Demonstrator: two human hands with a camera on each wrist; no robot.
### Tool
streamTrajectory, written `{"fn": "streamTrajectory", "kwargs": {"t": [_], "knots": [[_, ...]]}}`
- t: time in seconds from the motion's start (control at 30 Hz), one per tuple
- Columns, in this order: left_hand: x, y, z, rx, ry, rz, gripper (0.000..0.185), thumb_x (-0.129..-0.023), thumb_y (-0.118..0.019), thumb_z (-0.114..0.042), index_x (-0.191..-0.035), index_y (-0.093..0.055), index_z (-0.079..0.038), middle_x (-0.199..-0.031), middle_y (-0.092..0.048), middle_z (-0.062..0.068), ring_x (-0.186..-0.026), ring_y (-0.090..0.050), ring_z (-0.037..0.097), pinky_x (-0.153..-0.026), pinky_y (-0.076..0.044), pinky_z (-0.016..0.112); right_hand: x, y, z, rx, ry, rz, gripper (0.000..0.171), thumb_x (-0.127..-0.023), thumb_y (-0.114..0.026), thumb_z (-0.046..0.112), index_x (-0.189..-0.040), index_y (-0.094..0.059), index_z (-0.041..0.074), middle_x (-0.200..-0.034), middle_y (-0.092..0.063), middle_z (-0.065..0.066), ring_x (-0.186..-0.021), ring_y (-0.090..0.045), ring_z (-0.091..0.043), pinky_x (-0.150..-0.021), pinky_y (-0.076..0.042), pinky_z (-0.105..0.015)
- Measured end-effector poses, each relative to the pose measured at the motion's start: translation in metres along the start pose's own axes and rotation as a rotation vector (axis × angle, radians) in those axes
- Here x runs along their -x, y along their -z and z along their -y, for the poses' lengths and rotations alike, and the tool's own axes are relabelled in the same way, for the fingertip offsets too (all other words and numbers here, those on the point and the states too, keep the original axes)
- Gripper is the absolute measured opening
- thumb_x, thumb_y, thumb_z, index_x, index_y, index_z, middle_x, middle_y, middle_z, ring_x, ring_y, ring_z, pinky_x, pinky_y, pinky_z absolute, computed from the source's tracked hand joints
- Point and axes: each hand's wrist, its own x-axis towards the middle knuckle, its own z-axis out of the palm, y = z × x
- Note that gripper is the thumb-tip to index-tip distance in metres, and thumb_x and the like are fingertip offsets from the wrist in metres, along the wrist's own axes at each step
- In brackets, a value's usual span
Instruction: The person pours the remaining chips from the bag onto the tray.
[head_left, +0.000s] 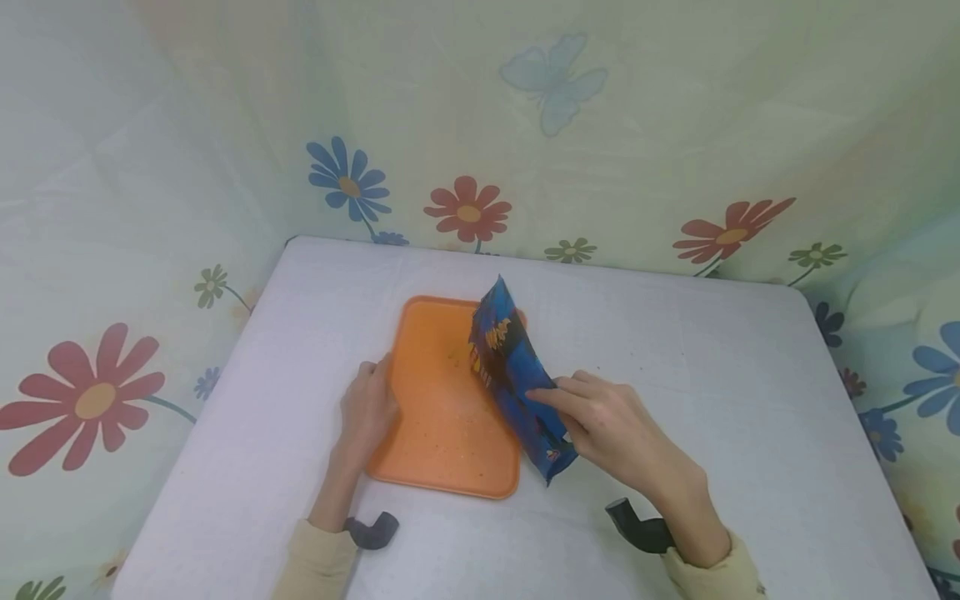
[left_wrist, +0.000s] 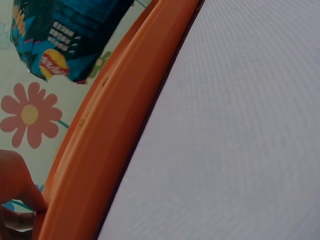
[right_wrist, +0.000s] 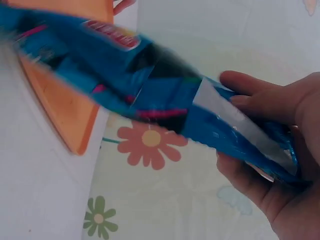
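Observation:
A blue chip bag (head_left: 517,375) is held tilted above the right side of an orange tray (head_left: 450,450). My right hand (head_left: 611,425) grips the bag near its lower right end; the right wrist view shows thumb and fingers (right_wrist: 245,175) on either side of the bag (right_wrist: 145,85). At the tray's left edge my left hand (head_left: 369,408) holds the rim, and in the left wrist view its fingers (left_wrist: 17,180) touch the tray wall (left_wrist: 115,135). Small crumbs (head_left: 438,446) lie on the tray. The bag's opening cannot be made out.
The tray lies on a white-covered table (head_left: 712,375). A few tiny specks (head_left: 641,367) dot the cloth to the right. A flowered curtain (head_left: 622,167) hangs behind and beside the table. Each wrist carries a black mount (head_left: 637,527).

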Motion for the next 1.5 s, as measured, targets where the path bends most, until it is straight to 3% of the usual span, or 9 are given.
{"fn": "streamTrajectory", "kwargs": {"t": [0.83, 1.23, 1.5], "knots": [[-0.0010, -0.0005, 0.0015, 0.018, -0.012, -0.013, 0.051, -0.096, -0.056, 0.005, -0.146, -0.053, 0.001, -0.105, -0.062, 0.020, -0.076, -0.058, 0.025, -0.065, -0.053, 0.037, -0.0005, 0.0066, 0.0004, 0.009, 0.019, -0.046, 0.046, -0.071, -0.071, -0.020, -0.106, -0.081, 0.009, -0.087, -0.073, 0.000, -0.071, -0.053, -0.010, -0.050, -0.034, -0.014], [-0.0016, -0.0004, 0.0010, 0.014, -0.002, -0.001, 0.051, -0.096, -0.056, 0.004, -0.147, -0.052, 0.001, -0.105, -0.062, 0.020, -0.077, -0.058, 0.024, -0.067, -0.053, 0.037, 0.0010, 0.0018, 0.0053, 0.007, -0.014, 0.002, 0.046, -0.073, -0.070, -0.020, -0.105, -0.081, 0.010, -0.087, -0.073, 0.001, -0.075, -0.058, -0.011, -0.052, -0.038, -0.014], [-0.0007, 0.0023, -0.0004, 0.021, -0.003, 0.007, 0.053, -0.095, -0.057, 0.004, -0.147, -0.052, 0.001, -0.103, -0.061, 0.018, -0.076, -0.056, 0.023, -0.066, -0.051, 0.035, 0.0007, 0.0039, 0.0056, 0.000, 0.007, -0.030, 0.047, -0.072, -0.072, -0.020, -0.106, -0.081, 0.010, -0.090, -0.074, 0.001, -0.074, -0.057, -0.010, -0.052, -0.040, -0.015]]}}
